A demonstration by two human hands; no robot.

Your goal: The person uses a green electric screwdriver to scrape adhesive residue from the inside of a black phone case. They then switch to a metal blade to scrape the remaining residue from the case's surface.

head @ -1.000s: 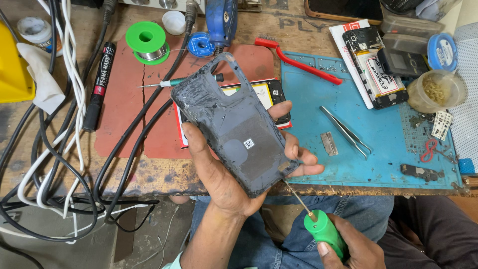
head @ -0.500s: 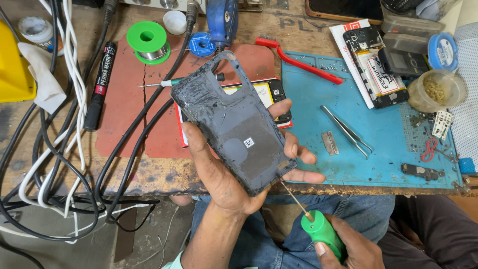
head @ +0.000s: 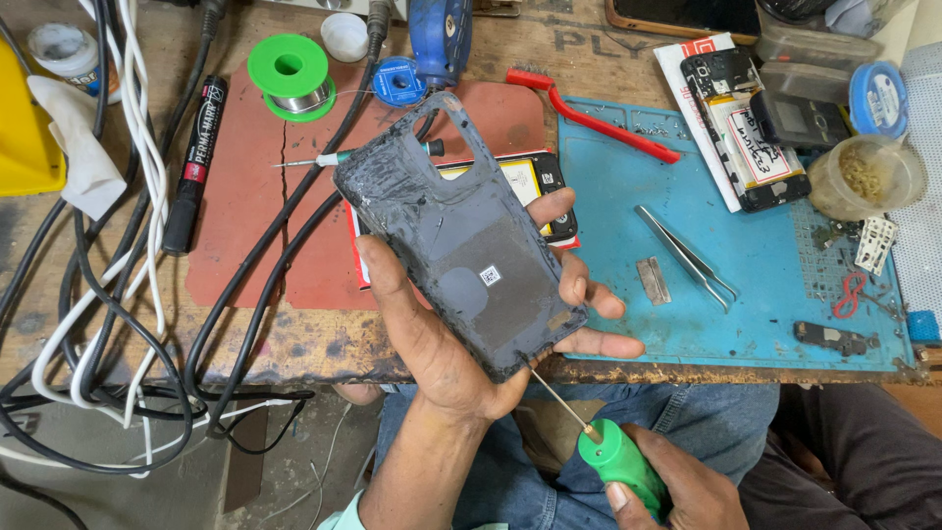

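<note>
The wooden bench [head: 324, 344] carries a red-brown mat [head: 255, 206] on the left part and a blue mat [head: 746, 294] on the right part. Black and white cables [head: 108, 324] hang over the left edge of the bench. Above the near edge, the left hand [head: 451, 334] holds a dark grey phone back cover [head: 461, 236], inner side up and tilted. The grip of this hand is closed around the cover: the thumb lies on its left edge and the fingers come out from under its right edge. Below, over the lap, the right hand [head: 677, 486] has its grip closed on the green handle of a thin screwdriver [head: 613, 456]. The metal tip touches the lower corner of the cover. On the blue mat lie tweezers [head: 687, 257], well apart from both hands.
</note>
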